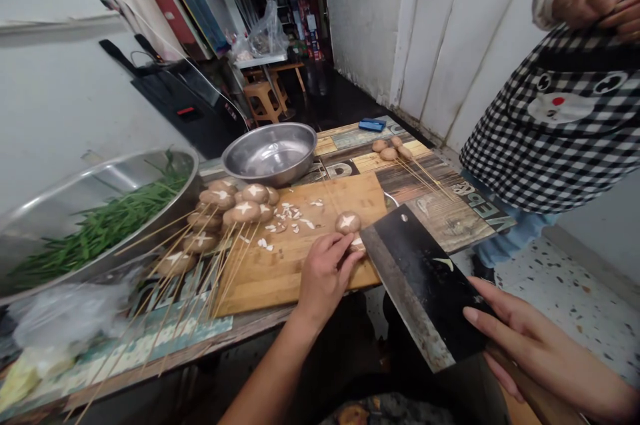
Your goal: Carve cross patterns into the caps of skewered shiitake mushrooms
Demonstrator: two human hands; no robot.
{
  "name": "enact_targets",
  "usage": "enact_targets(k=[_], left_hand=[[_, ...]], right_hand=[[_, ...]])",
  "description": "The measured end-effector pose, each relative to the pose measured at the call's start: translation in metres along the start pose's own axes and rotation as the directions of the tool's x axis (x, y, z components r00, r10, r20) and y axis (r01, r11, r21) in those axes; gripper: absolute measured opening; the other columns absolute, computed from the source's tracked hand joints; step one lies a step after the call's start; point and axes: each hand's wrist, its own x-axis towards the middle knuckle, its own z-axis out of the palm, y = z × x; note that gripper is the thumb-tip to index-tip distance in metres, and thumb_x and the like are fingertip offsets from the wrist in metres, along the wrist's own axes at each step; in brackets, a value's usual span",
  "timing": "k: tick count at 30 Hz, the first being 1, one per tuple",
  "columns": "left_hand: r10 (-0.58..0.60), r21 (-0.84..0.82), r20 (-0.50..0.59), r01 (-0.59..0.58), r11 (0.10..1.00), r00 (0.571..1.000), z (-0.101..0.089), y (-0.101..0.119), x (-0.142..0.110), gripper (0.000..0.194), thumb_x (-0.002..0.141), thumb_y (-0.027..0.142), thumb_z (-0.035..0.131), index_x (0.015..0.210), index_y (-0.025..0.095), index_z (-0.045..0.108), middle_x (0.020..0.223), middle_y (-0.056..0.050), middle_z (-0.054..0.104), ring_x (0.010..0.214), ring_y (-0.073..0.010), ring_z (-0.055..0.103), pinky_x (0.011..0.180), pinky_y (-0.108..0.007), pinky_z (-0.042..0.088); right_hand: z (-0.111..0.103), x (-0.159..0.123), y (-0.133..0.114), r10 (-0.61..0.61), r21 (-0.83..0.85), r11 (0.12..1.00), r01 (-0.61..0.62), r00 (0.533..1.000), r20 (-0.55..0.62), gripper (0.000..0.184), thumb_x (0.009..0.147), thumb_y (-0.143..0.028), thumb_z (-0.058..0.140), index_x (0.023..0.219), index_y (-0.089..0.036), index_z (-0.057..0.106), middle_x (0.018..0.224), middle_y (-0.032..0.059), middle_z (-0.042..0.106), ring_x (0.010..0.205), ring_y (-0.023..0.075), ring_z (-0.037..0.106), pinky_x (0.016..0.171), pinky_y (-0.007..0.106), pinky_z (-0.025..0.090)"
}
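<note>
My right hand [530, 332] grips a wide black cleaver [417, 278], whose blade reaches left over the front edge of the wooden cutting board [345, 192]. At the blade's tip, the fingers of my left hand [327, 272] pinch a mushroom [357, 244], mostly hidden by them. Just beyond it a brown mushroom [348, 222] with a pale cross cut in its cap rests on the board. White mushroom trimmings [287, 213] are scattered across the board. Skewered mushrooms [245, 212] with cross-cut caps are piled at its left, their sticks pointing toward me.
A steel basin of green leaves [175, 175] stands left, with a plastic bag [75, 312] before it. Behind the board is a steel bowl [270, 152]. More skewered mushrooms [390, 150] and a blue object [372, 124] lie at the back right. A person in a checked apron [550, 138] stands right.
</note>
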Motion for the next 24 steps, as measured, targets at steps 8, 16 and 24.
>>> enact_targets(k=[8, 16, 24], left_hand=[[-0.031, -0.075, 0.021, 0.033, 0.997, 0.999, -0.001, 0.0, 0.002, 0.024, 0.091, 0.028, 0.067, 0.112, 0.021, 0.073, 0.102, -0.009, 0.072, 0.093, -0.0191, 0.068, 0.083, -0.032, 0.057], [-0.043, -0.097, 0.013, 0.045, 0.994, 0.999, 0.0, -0.002, 0.002, 0.023, 0.089, 0.026, 0.069, 0.11, 0.019, 0.074, 0.102, -0.008, 0.072, 0.092, -0.0186, 0.067, 0.083, -0.031, 0.056], [-0.12, -0.117, 0.018, 0.122, 0.986, 0.993, 0.002, -0.003, 0.003, 0.023, 0.086, 0.026, 0.073, 0.107, 0.019, 0.076, 0.101, -0.008, 0.073, 0.091, -0.0185, 0.069, 0.085, -0.03, 0.056]], right_hand=[[-0.004, 0.004, -0.007, 0.0, -0.025, 1.0, 0.001, 0.998, 0.06, 0.092, 0.09, -0.064, 0.049, 0.159, -0.015, 0.011, 0.037, -0.0085, 0.051, 0.033, 0.0192, 0.052, 0.039, 0.027, 0.04], [-0.007, 0.021, -0.003, -0.028, -0.03, 0.999, 0.032, 0.992, 0.123, 0.096, 0.092, -0.062, 0.045, 0.159, -0.012, -0.002, 0.036, -0.0082, 0.053, 0.034, 0.0181, 0.053, 0.04, 0.025, 0.045], [-0.009, 0.018, -0.005, -0.055, -0.018, 0.998, 0.059, 0.982, 0.179, 0.093, 0.092, -0.058, 0.047, 0.158, -0.011, 0.002, 0.036, -0.0102, 0.049, 0.034, 0.015, 0.048, 0.038, 0.022, 0.044]])
